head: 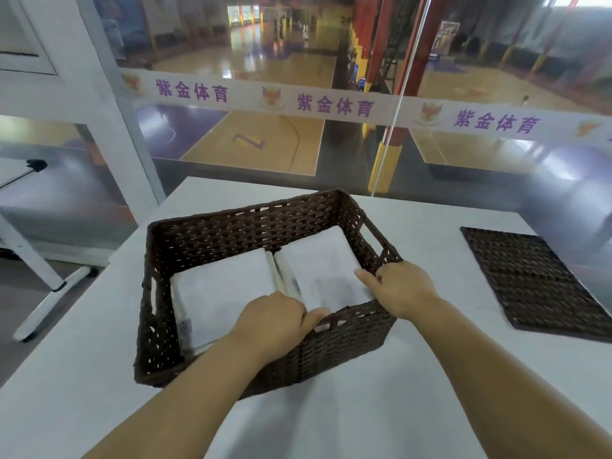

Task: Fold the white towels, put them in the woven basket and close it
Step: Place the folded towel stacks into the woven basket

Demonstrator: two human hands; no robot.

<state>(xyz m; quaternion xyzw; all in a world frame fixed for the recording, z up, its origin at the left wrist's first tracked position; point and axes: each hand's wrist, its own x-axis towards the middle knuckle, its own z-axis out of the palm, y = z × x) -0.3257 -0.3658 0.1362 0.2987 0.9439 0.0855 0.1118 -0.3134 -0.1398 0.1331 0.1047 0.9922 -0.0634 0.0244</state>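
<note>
A dark brown woven basket stands open on the white table. Two folded white towels lie side by side in it: the left towel and the right towel. My left hand reaches over the near wall, its fingers curled down at the right towel's near left corner and its thumb along the rim. My right hand sits over the basket's near right corner. Its thumb lies on top of the right towel and its fingers curl down at that towel's right edge. The flat woven lid lies on the table to the right.
The white table ends at a glass wall just behind the basket. A white stand with a foot is on the floor to the left of the table.
</note>
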